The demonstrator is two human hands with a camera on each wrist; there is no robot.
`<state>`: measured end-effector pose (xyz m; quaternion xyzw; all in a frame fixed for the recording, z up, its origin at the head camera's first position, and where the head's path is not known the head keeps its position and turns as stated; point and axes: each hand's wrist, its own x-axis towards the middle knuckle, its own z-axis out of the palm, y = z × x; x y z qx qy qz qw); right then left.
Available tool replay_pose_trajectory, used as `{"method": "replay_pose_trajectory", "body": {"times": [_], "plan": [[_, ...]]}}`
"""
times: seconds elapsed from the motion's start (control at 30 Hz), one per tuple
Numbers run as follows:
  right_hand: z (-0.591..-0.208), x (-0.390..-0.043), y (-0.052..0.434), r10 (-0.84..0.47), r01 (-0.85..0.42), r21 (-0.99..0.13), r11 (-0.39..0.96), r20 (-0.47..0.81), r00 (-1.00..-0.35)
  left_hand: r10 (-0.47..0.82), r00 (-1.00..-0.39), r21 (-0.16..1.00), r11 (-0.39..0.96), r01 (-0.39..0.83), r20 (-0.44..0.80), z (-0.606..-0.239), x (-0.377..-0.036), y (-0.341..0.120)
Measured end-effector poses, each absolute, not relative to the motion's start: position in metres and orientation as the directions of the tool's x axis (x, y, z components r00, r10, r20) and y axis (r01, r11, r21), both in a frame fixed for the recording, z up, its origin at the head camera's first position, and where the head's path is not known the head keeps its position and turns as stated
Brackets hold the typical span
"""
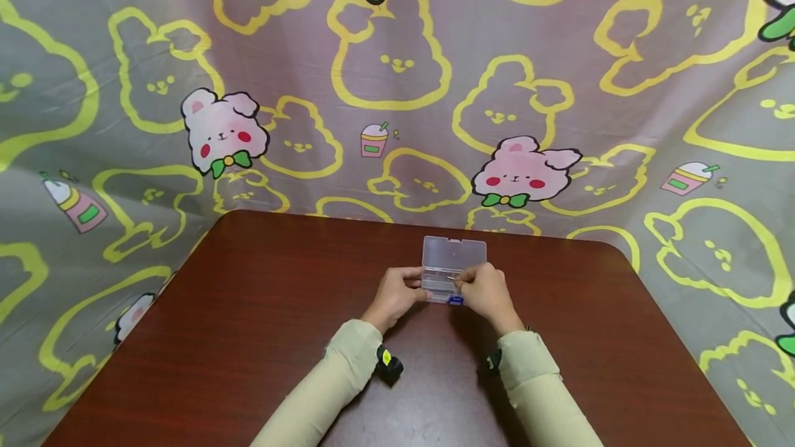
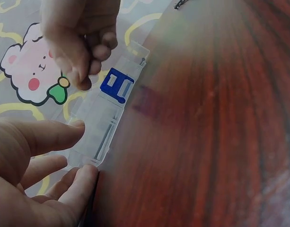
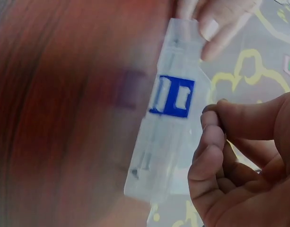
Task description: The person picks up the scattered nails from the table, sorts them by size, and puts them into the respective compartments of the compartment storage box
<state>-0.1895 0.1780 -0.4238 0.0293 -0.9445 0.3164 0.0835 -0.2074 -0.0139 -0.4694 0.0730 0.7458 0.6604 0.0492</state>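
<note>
The left hand (image 1: 397, 293) holds the open clear box (image 1: 452, 262) steady on the counter (image 1: 248, 309), so the right hand (image 1: 487, 292) can pinch a thin pin inside.

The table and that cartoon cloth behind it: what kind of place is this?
Probably a makeshift home or hobby corner: a dark wooden table, a bunny-print cloth hung as a backdrop, and both hands at a small clear plastic box.
</note>
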Motion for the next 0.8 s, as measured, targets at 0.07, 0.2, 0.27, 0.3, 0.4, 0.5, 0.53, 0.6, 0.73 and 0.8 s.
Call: {"method": "replay_pose_trajectory", "body": {"times": [0.07, 0.2, 0.27, 0.3, 0.4, 0.5, 0.53, 0.6, 0.73, 0.8], "plan": [[-0.422, -0.187, 0.184, 0.004, -0.099, -0.622, 0.777, 0.162, -0.987, 0.172, -0.985, 0.991, 0.123, 0.048, 0.027, -0.470, -0.208, -0.014], [-0.419, -0.181, 0.197, 0.009, -0.075, -0.654, 0.752, 0.124, -0.992, 0.169, -0.985, 0.989, 0.138, 0.054, 0.030, -0.469, -0.208, -0.014], [-0.417, -0.177, 0.203, 0.009, -0.063, -0.661, 0.748, 0.104, -0.995, 0.173, -0.984, 0.988, 0.144, 0.062, 0.036, -0.469, -0.208, -0.014], [-0.415, -0.175, 0.207, 0.008, -0.053, -0.669, 0.741, 0.087, -0.996, 0.174, -0.984, 0.987, 0.147, 0.062, 0.036, -0.469, -0.208, -0.013], [-0.412, -0.171, 0.216, 0.017, -0.017, -0.681, 0.732, 0.043, -0.999, 0.176, -0.984, 0.987, 0.148, 0.063, 0.037, -0.469, -0.208, -0.013], [-0.411, -0.168, 0.225, 0.024, 0.020, -0.699, 0.715, -0.004, -1.000, 0.169, -0.985, 0.987, 0.151, 0.053, 0.027, -0.468, -0.208, -0.013], [-0.411, -0.167, 0.228, 0.027, 0.026, -0.699, 0.715, -0.009, -1.000, 0.168, -0.985, 0.987, 0.150, 0.053, 0.027, -0.468, -0.207, -0.013], [-0.410, -0.165, 0.233, 0.029, 0.033, -0.698, 0.715, -0.019, -0.999, 0.164, -0.986, 0.988, 0.149, 0.050, 0.025, -0.467, -0.207, -0.013], [-0.408, -0.160, 0.242, 0.035, 0.042, -0.677, 0.735, -0.025, -0.999, 0.165, -0.986, 0.987, 0.156, 0.049, 0.023, -0.468, -0.207, -0.013], [-0.408, -0.157, 0.246, 0.037, 0.053, -0.675, 0.736, -0.039, -0.999, 0.167, -0.986, 0.985, 0.164, 0.047, 0.020, -0.470, -0.207, -0.013]]}}
